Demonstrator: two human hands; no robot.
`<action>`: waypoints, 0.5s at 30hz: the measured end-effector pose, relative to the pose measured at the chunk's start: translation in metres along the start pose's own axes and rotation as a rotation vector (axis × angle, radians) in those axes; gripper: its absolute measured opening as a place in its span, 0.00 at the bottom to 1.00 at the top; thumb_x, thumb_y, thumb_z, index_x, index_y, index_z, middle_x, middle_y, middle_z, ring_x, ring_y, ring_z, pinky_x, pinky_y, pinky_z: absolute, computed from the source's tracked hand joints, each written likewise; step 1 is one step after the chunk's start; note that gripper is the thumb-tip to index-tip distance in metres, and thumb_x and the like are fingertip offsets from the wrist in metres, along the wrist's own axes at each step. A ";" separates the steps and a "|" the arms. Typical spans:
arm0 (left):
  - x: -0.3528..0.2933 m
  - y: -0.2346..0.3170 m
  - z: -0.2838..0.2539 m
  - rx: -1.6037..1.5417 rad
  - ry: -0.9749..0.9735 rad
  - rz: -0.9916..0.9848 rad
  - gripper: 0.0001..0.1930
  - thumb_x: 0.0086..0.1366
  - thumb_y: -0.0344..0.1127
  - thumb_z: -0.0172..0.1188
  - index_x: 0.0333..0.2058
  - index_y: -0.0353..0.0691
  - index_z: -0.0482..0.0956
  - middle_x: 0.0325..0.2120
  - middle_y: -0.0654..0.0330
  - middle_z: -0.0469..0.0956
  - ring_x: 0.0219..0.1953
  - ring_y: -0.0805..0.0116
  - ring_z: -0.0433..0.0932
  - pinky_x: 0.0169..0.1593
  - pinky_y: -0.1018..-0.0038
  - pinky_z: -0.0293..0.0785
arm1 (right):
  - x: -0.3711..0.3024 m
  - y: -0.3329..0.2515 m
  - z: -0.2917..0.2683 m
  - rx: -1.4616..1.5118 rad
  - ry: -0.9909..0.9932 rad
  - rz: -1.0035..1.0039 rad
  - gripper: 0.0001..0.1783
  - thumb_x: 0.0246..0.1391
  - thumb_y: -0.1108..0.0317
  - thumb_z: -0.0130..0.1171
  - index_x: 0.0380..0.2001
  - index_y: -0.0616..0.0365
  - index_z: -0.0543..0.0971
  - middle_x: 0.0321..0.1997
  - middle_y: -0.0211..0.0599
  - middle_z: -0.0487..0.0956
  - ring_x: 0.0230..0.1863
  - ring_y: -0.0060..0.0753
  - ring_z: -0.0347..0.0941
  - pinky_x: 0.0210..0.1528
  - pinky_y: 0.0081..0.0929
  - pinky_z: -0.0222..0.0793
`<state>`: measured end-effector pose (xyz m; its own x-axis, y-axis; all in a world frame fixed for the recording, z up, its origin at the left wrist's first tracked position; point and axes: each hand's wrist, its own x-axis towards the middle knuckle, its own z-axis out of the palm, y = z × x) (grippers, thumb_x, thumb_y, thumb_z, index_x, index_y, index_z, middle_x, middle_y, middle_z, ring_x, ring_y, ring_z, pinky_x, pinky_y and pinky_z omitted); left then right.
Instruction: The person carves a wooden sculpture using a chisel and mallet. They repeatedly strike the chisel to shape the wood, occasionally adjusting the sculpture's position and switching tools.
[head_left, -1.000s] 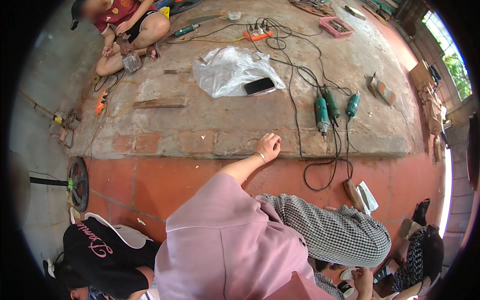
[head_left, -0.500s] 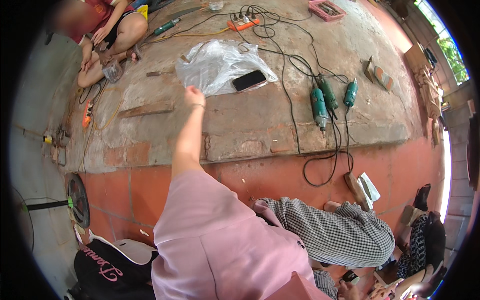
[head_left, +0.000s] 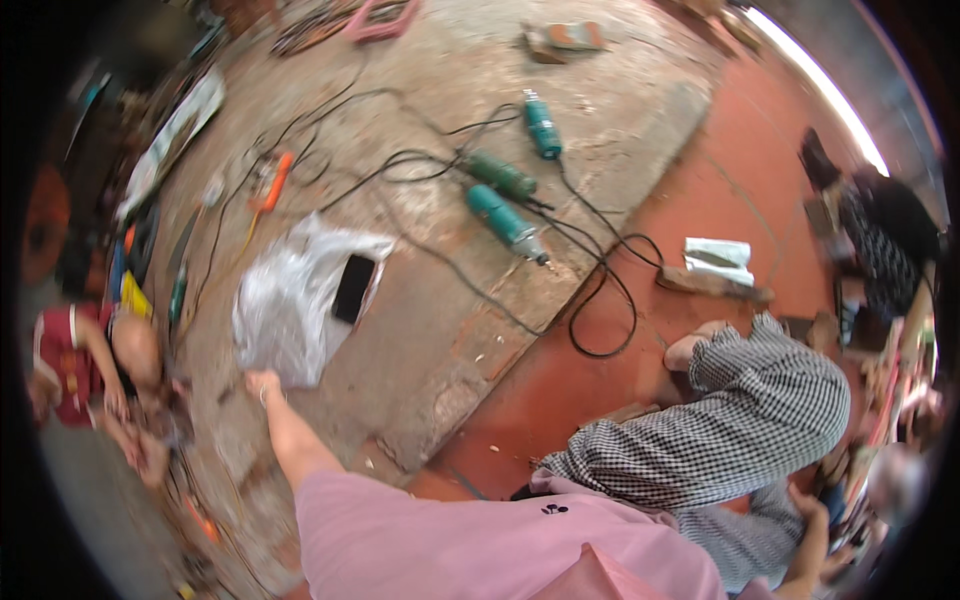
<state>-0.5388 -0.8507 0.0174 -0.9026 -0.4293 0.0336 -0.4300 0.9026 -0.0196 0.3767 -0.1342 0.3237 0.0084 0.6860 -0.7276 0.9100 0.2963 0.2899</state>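
My left arm, in a pink sleeve, reaches out to a clear plastic bag [head_left: 280,310] lying crumpled on the concrete slab. My left hand [head_left: 262,384] is at the bag's near edge, its fingers closed and apparently pinching the plastic; blur hides the exact grip. A black phone [head_left: 353,289] lies on the right side of the bag. My right hand [head_left: 808,503] is low at the right, beside my checked trouser leg [head_left: 720,430]. Its fingers are blurred and partly hidden, so what it touches cannot be made out.
Green rotary power tools [head_left: 505,222] with tangled black cords lie on the slab [head_left: 410,350]. An orange power strip [head_left: 276,182] is beyond the bag. Another person [head_left: 80,365] sits at the left. A wood piece [head_left: 712,284] rests on the red tiled floor [head_left: 620,320].
My view has turned to the right, so the slab and the tools appear rotated. My left hand remains at the bag's edge. More of my right arm shows at the lower right.
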 end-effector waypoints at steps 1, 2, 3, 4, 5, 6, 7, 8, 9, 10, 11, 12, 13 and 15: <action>0.005 0.000 -0.009 0.025 -0.100 -0.084 0.27 0.59 0.39 0.53 0.56 0.32 0.69 0.57 0.40 0.70 0.62 0.43 0.68 0.64 0.55 0.65 | -0.001 0.007 -0.003 0.006 -0.023 0.026 0.41 0.48 0.34 0.47 0.43 0.64 0.82 0.43 0.56 0.81 0.50 0.53 0.76 0.54 0.40 0.68; -0.013 0.044 -0.012 0.144 -0.179 -0.095 0.28 0.60 0.39 0.52 0.58 0.32 0.67 0.59 0.40 0.69 0.62 0.41 0.67 0.65 0.52 0.64 | -0.028 0.014 0.004 0.027 -0.034 0.100 0.42 0.48 0.33 0.46 0.43 0.64 0.82 0.43 0.57 0.81 0.51 0.53 0.76 0.55 0.40 0.67; 0.024 0.007 -0.019 0.188 -0.171 -0.104 0.32 0.60 0.39 0.52 0.63 0.32 0.63 0.62 0.39 0.66 0.65 0.40 0.63 0.67 0.47 0.58 | -0.007 0.013 0.007 0.035 -0.065 0.076 0.44 0.48 0.31 0.46 0.43 0.64 0.82 0.44 0.57 0.81 0.52 0.53 0.75 0.56 0.40 0.67; 0.019 0.025 -0.012 0.279 -0.262 -0.069 0.36 0.60 0.39 0.52 0.66 0.32 0.58 0.63 0.36 0.63 0.67 0.40 0.60 0.69 0.45 0.52 | -0.022 0.018 0.008 0.043 -0.078 0.125 0.45 0.49 0.29 0.45 0.44 0.65 0.82 0.45 0.58 0.81 0.53 0.53 0.75 0.57 0.40 0.66; 0.007 0.044 0.002 0.236 -0.174 -0.132 0.35 0.59 0.39 0.52 0.65 0.33 0.61 0.65 0.39 0.62 0.70 0.40 0.54 0.71 0.47 0.46 | -0.037 0.021 0.012 0.050 -0.086 0.178 0.47 0.49 0.27 0.44 0.44 0.65 0.82 0.46 0.58 0.80 0.54 0.53 0.75 0.58 0.40 0.66; 0.022 0.008 0.010 0.205 0.244 -0.304 0.30 0.59 0.45 0.56 0.58 0.34 0.71 0.60 0.46 0.71 0.64 0.48 0.66 0.64 0.52 0.62 | -0.007 0.018 0.005 0.047 -0.106 0.145 0.48 0.49 0.26 0.43 0.44 0.65 0.82 0.46 0.59 0.80 0.55 0.53 0.75 0.59 0.41 0.66; 0.021 0.007 0.014 0.216 0.209 -0.290 0.30 0.59 0.45 0.56 0.58 0.34 0.71 0.59 0.46 0.71 0.63 0.49 0.66 0.64 0.53 0.62 | -0.013 0.019 0.006 0.050 -0.115 0.179 0.50 0.49 0.24 0.42 0.44 0.65 0.82 0.47 0.59 0.80 0.56 0.54 0.74 0.60 0.41 0.65; 0.020 0.015 0.016 0.218 0.141 -0.260 0.30 0.59 0.45 0.56 0.58 0.34 0.72 0.58 0.46 0.71 0.62 0.49 0.66 0.63 0.53 0.62 | -0.023 0.023 0.005 0.054 -0.120 0.217 0.51 0.49 0.22 0.41 0.44 0.65 0.82 0.48 0.60 0.80 0.57 0.54 0.74 0.61 0.41 0.65; 0.020 0.033 0.023 0.214 0.101 -0.217 0.29 0.60 0.45 0.56 0.57 0.34 0.72 0.58 0.47 0.71 0.61 0.50 0.66 0.62 0.54 0.62 | -0.040 0.030 0.011 0.072 -0.129 0.276 0.53 0.50 0.21 0.40 0.45 0.65 0.83 0.48 0.60 0.80 0.58 0.54 0.74 0.62 0.41 0.65; 0.023 0.041 0.030 0.220 0.085 -0.183 0.29 0.60 0.44 0.56 0.57 0.34 0.72 0.57 0.47 0.71 0.61 0.50 0.66 0.62 0.54 0.62 | -0.051 0.030 0.015 0.078 -0.136 0.321 0.55 0.50 0.19 0.39 0.45 0.66 0.83 0.49 0.61 0.80 0.59 0.54 0.74 0.63 0.41 0.64; 0.024 0.028 0.041 0.225 0.069 -0.178 0.29 0.60 0.44 0.57 0.57 0.34 0.72 0.57 0.48 0.71 0.60 0.51 0.66 0.61 0.54 0.62 | -0.048 0.020 0.009 0.063 -0.125 0.347 0.56 0.50 0.17 0.38 0.45 0.66 0.83 0.50 0.61 0.80 0.60 0.54 0.73 0.64 0.41 0.64; 0.022 0.032 0.044 0.230 0.065 -0.155 0.29 0.60 0.44 0.57 0.57 0.35 0.72 0.56 0.48 0.71 0.59 0.51 0.66 0.60 0.55 0.62 | -0.052 0.016 0.008 0.065 -0.107 0.375 0.56 0.50 0.17 0.39 0.45 0.66 0.82 0.50 0.60 0.80 0.59 0.55 0.73 0.64 0.41 0.64; 0.021 0.031 0.047 0.231 0.067 -0.147 0.28 0.60 0.44 0.57 0.56 0.35 0.72 0.56 0.49 0.71 0.59 0.52 0.66 0.60 0.55 0.62 | -0.058 0.011 0.004 0.066 -0.082 0.402 0.55 0.50 0.18 0.39 0.46 0.65 0.82 0.49 0.59 0.80 0.59 0.56 0.73 0.64 0.42 0.64; 0.023 0.030 0.050 0.230 0.081 -0.121 0.28 0.60 0.44 0.57 0.56 0.35 0.73 0.54 0.49 0.71 0.57 0.53 0.66 0.59 0.56 0.62 | -0.053 0.024 0.011 0.034 -0.087 0.380 0.53 0.51 0.19 0.41 0.44 0.64 0.83 0.48 0.57 0.81 0.57 0.54 0.75 0.60 0.40 0.67</action>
<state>-0.5736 -0.8351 -0.0320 -0.8436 -0.5212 0.1294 -0.5367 0.8098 -0.2369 0.4029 -0.1706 0.3621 0.3814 0.6830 -0.6230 0.8485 0.0088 0.5291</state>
